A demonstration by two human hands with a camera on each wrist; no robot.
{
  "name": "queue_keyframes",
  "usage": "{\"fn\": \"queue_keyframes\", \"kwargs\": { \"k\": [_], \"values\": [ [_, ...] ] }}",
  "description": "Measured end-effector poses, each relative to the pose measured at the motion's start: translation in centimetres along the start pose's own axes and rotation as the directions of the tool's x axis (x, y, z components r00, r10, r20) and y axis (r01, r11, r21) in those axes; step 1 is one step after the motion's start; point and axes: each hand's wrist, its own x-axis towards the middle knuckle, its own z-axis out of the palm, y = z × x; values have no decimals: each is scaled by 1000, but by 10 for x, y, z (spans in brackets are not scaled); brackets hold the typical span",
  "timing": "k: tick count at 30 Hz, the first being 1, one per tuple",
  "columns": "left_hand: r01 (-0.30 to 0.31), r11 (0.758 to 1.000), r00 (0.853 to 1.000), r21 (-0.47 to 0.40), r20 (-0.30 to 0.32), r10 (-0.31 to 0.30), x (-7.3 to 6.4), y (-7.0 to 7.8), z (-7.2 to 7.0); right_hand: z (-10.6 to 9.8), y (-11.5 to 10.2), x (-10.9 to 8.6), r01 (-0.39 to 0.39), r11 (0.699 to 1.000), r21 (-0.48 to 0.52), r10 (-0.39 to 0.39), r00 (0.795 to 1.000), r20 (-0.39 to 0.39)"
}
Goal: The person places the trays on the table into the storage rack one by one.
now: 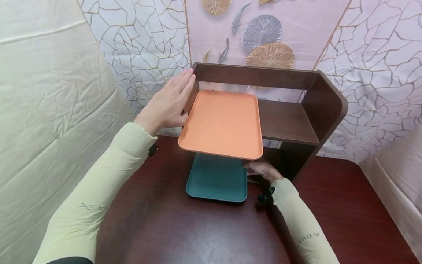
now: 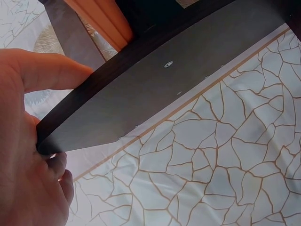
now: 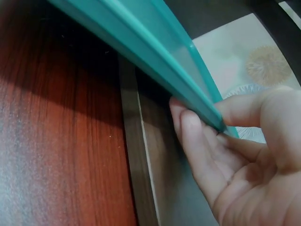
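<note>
My left hand [image 1: 166, 104] rests on the left side panel of a dark brown shelf [image 1: 285, 117], fingers long and together. In the left wrist view its thumb lies at the panel's front edge, the other fingers partly hidden beyond it. An orange tray [image 1: 224, 124] is on the upper level just right of that hand, its front jutting out. Below it is a teal tray [image 1: 217, 179], its rear hidden under the orange one. My right hand [image 1: 262, 169] pinches the teal tray's right edge, thumb on one side and fingers underneath, close over the shelf's bottom board [image 3: 164, 155].
The shelf stands on a reddish-brown table [image 1: 184, 227] against a patterned cloth [image 1: 155, 40]. Its right side panel [image 1: 326, 106] rises beside my right forearm. A pale cloth [image 1: 59, 91] hangs along the left.
</note>
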Motion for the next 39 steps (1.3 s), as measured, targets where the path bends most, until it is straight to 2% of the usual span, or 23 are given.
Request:
{"fn": "queue_keyframes", "kwargs": {
  "k": [7, 16, 30, 32, 35, 39],
  "values": [
    [7, 1000, 1000, -4, 17, -7, 0, 0, 0, 3, -7, -5, 33, 996, -80, -36, 999, -32],
    [1, 1000, 1000, -5, 9, -1, 0, 0, 2, 6, -11, -6, 40, 983, -180, -45, 999, -24],
    [7, 1000, 1000, 10, 30, -8, -1, 0, 1, 10, -7, -6, 7, 971, -239, -50, 983, -174],
    [10, 1000, 999, 13, 38, -10, -1, -1, 1, 10, -6, -6, 22, 957, -288, -74, 982, -172],
    [5, 1000, 999, 26, 38, -6, -1, -1, 0, 10, -6, -8, 46, 917, -396, -127, 976, -180],
    [-2, 999, 1000, 35, 32, 1, -1, -3, -2, 9, -11, -15, 81, 833, -547, -232, 949, -212]
  ]
}}
